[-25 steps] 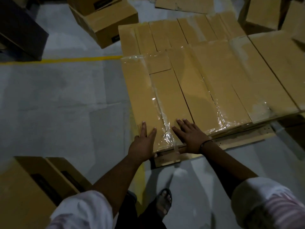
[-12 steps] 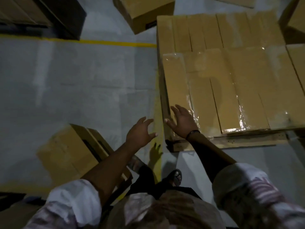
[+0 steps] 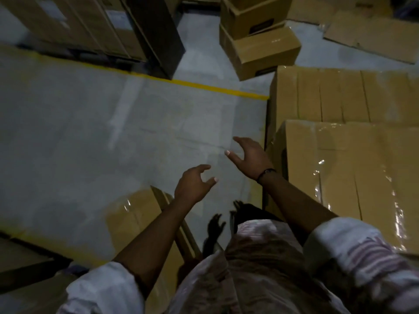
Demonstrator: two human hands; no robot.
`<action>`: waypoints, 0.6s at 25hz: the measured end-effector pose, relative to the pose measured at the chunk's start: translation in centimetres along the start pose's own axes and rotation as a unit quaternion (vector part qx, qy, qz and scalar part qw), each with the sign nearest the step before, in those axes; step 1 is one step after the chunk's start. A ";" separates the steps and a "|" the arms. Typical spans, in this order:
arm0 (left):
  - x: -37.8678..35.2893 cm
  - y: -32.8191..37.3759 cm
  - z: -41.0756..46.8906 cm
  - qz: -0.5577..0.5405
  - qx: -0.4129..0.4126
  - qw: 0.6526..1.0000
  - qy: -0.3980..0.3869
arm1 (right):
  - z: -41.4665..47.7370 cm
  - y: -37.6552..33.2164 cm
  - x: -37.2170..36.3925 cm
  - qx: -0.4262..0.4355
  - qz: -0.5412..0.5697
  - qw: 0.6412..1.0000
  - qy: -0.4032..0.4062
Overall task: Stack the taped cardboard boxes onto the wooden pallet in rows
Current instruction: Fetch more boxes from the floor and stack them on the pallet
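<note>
Both hands have come off the stacked taped boxes (image 3: 340,168) at right and swung left over the grey floor (image 3: 90,132), left hand (image 3: 195,184) and right hand (image 3: 249,157) loosely spread, holding nothing, another taped box (image 3: 136,214) lying on the floor under the left forearm.

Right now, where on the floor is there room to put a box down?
The wide grey floor is bare between the yellow line, the stacked boxes on the right and the taped box lying lower left. Beyond the line it is crowded: tall cartons, two loose boxes, flattened cardboard.
</note>
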State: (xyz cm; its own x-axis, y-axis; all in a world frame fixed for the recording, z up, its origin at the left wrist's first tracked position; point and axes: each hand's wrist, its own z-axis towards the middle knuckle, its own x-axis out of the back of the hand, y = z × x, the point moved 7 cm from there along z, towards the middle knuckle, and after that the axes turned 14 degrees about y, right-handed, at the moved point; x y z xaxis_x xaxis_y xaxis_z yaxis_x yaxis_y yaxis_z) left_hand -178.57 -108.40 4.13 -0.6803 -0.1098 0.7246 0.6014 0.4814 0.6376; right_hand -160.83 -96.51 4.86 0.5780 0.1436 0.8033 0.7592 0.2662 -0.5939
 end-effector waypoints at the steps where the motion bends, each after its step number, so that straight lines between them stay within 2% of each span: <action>1: 0.7 0.2 1.3 -0.003 0.004 1.000 0.006 | 1.6 -0.6 -0.4 0.008 0.005 1.000 -0.005; 5: 2.0 2.1 8.5 -0.007 0.013 1.000 0.021 | 8.4 -0.1 -2.0 0.004 0.015 0.999 -0.038; 9: 1.7 7.4 15.8 0.014 -0.026 1.000 -0.001 | 14.9 1.8 -1.2 0.012 0.003 0.997 -0.071; 15: -0.6 18.6 27.2 0.038 -0.131 0.990 -0.040 | 24.5 6.3 4.5 -0.037 -0.013 0.999 -0.015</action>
State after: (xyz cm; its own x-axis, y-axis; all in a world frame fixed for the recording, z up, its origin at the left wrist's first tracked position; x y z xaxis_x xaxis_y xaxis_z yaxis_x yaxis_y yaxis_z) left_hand -178.38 -75.76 8.43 -0.6539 -0.0080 0.7566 0.7326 0.2431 0.6358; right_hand -160.82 -70.90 5.82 0.5493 0.1671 0.8188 0.7945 0.1991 -0.5736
